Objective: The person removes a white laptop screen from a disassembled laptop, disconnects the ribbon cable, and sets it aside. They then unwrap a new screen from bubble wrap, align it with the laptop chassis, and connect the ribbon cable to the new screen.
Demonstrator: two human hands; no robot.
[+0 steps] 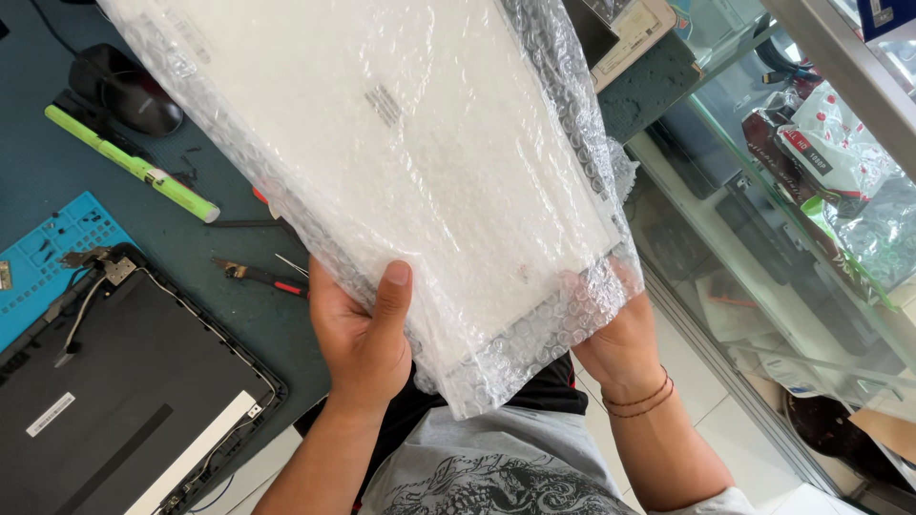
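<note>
Both hands clamped on bubble-wrapped flat panel [401, 162]'s near end: left hand [361, 334], right hand [620, 334]; long axis runs away up-left over table [38, 172].

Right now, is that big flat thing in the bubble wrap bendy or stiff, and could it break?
The flat white panel probably is stiff: it stays flat though held only at its lower edge. It likely is fragile, since bubble wrap covers it. The plastic may be slippery, so the left hand and right hand both grip it.
</note>
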